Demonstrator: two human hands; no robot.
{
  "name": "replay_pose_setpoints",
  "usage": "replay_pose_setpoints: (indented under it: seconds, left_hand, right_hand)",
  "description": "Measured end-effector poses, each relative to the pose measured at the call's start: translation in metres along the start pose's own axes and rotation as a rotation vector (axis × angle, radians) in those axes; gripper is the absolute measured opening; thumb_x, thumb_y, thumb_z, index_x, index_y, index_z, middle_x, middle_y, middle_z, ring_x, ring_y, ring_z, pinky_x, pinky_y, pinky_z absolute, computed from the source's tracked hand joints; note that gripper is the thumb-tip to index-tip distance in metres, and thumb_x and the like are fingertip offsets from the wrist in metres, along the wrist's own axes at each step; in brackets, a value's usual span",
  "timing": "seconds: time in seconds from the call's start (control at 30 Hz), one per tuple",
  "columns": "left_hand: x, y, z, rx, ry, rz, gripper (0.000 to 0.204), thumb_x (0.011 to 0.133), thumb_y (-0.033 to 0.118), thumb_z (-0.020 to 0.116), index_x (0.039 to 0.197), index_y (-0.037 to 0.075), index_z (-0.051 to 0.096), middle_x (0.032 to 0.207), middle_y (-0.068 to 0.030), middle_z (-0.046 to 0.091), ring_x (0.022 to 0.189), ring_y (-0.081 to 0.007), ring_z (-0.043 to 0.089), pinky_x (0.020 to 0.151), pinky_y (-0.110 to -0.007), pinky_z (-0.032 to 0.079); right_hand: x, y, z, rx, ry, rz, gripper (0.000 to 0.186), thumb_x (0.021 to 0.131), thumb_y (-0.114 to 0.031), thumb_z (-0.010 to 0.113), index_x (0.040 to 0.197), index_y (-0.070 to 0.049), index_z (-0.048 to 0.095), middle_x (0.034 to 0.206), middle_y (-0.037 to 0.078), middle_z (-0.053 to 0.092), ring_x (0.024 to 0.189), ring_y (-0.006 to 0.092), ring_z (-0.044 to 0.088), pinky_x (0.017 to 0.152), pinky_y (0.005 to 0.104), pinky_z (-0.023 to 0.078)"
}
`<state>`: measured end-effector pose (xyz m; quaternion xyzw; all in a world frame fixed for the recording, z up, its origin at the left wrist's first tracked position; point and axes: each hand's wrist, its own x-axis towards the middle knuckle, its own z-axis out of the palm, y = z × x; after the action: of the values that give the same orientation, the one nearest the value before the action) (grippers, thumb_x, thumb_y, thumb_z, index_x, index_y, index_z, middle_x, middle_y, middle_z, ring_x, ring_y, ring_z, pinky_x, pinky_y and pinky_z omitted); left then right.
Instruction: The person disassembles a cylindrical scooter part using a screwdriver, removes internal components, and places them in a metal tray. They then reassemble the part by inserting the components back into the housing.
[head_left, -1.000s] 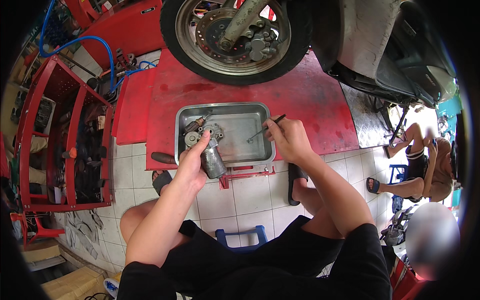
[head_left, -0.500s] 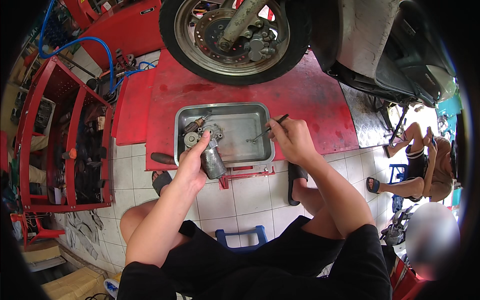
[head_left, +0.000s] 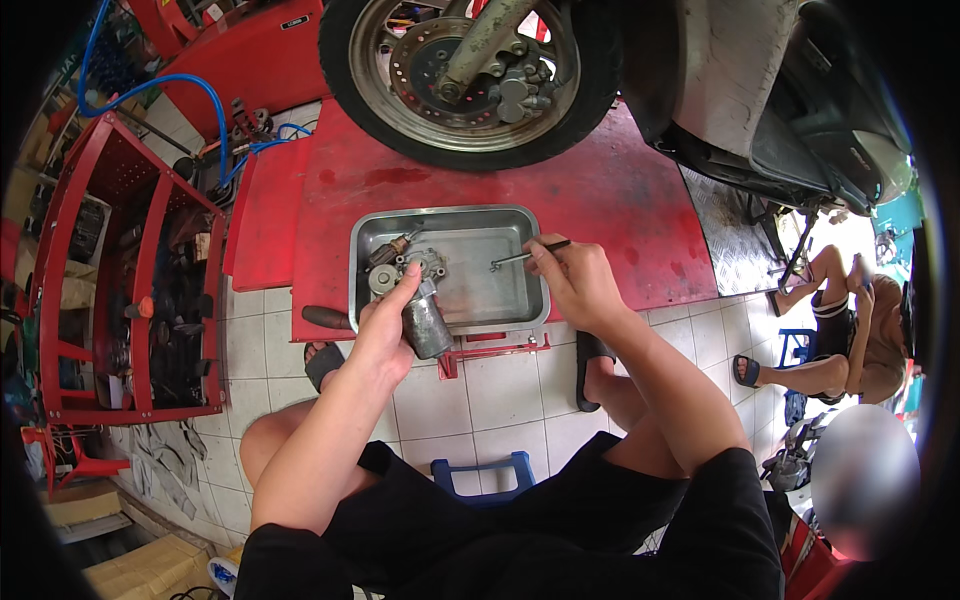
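Red platform (head_left: 630, 205); left grip (head_left: 387, 318) around cylinder (head_left: 427, 328), axis fore-aft; right grip (head_left: 577, 282) around left-pointing rod (head_left: 516, 259).

The right hand (head_left: 582, 284) had swung its thin tool (head_left: 514, 260) flatter: steeper in both earlier frames, it now ran nearer to level out from the fingers (head_left: 550, 264). Left of the fingertips, its tip had risen, and the small piece (head_left: 494, 267) at that tip had come up with it. On the fingers' other side, the tool's dark rear end had dipped. The shaft beyond the fingertips looked paler.
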<state>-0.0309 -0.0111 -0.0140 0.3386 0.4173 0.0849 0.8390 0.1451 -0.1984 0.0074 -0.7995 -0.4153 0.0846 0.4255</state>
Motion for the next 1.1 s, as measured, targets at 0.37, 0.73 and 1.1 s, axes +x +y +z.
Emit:
replay_pose_setpoints:
  seconds: [0.37,0.73,1.1]
  left_hand:
    - [-0.0033,0.0017,0.003,-0.027,0.009,0.005,0.039,0.084,0.04,0.079,0.097,0.006,0.064,0.085,-0.0057,0.066,0.076,-0.0202,0.063,0.07,-0.038,0.053]
    - [0.0001,-0.001,-0.0002,-0.027,-0.012,0.011,0.04,0.085,0.041,0.079,0.098,0.006,0.064,0.085,-0.005,0.065,0.076,-0.0194,0.063,0.071,-0.037,0.053]
    - [0.0007,-0.0015,-0.0017,-0.031,-0.021,0.006,0.038,0.086,0.039,0.078,0.099,0.006,0.065,0.086,-0.0053,0.065,0.075,-0.0191,0.063,0.07,-0.037,0.053]
  right_hand:
    - [-0.0018,-0.0008,0.0012,-0.042,-0.126,0.003,0.027,0.098,-0.019,0.054,0.099,0.004,0.068,0.083,0.018,0.071,0.072,0.0384,0.067,0.066,0.0412,0.053]
    - [-0.0031,-0.0013,0.0044,-0.046,-0.104,0.025,0.026,0.098,-0.018,0.055,0.099,0.004,0.068,0.078,0.019,0.071,0.071,0.0373,0.068,0.066,0.0407,0.053]
    - [-0.0013,-0.0038,0.0042,-0.054,0.004,-0.015,0.026,0.098,-0.018,0.056,0.098,0.005,0.069,0.082,0.021,0.07,0.07,0.0364,0.068,0.064,0.0391,0.053]
